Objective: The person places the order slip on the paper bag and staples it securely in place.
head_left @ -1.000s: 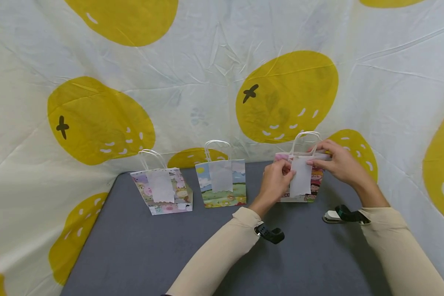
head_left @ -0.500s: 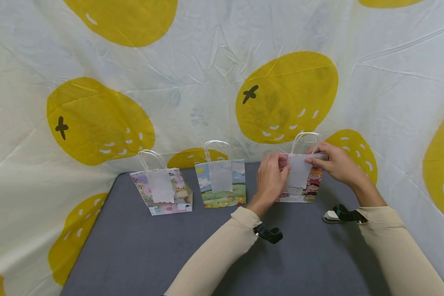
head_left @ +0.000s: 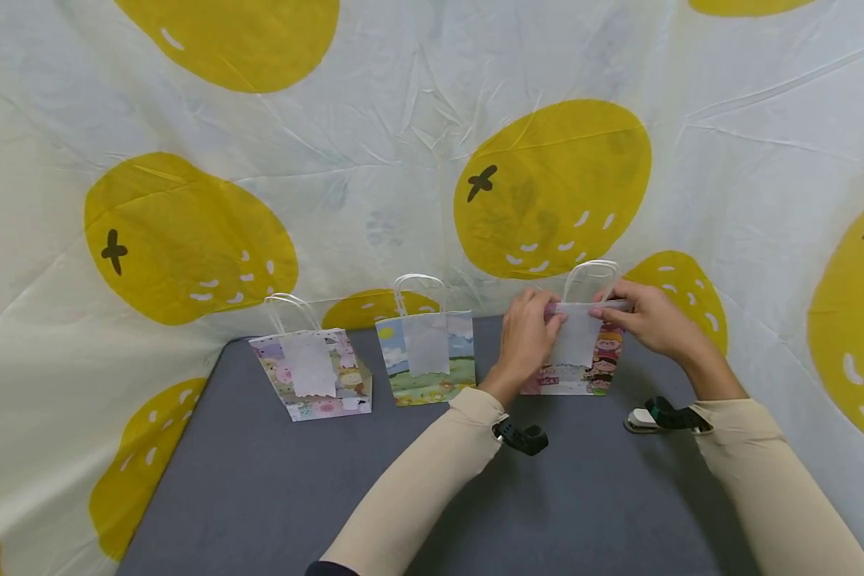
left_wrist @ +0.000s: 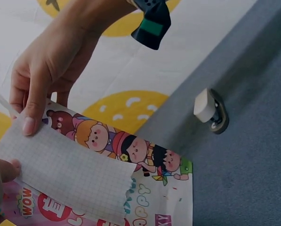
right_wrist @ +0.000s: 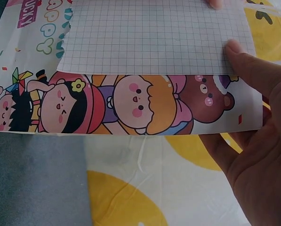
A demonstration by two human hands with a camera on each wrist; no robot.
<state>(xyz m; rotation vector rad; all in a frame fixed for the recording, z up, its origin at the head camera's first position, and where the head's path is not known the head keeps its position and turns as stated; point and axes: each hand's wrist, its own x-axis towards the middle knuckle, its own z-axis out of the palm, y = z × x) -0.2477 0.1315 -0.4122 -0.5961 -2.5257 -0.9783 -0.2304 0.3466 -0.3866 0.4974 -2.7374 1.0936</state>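
Note:
A small paper bag (head_left: 608, 352) with cartoon children and white handles stands at the right of the table. A torn-edged sheet of squared paper (right_wrist: 145, 35) lies against its front, up at the top edge. My right hand (head_left: 651, 320) pinches paper and bag together at the top right, thumb on the sheet and fingers behind the bag. At the top left my left hand (head_left: 527, 332) grips the bag's edge, its thumb pressing the sheet's other side. The left fingers are mostly hidden behind the bag.
Two more paper bags, one with a meadow print (head_left: 461, 360) and one with animals (head_left: 356, 360), stand to the left, each with a white sheet on its front. A small white stapler (left_wrist: 208, 110) lies on the grey table (head_left: 295, 496) near my right wrist. A patterned cloth hangs behind.
My left hand has shifted from the sheet's left side to the bag's top left edge. The sheet has moved slightly up and left on the bag. My right hand keeps its place.

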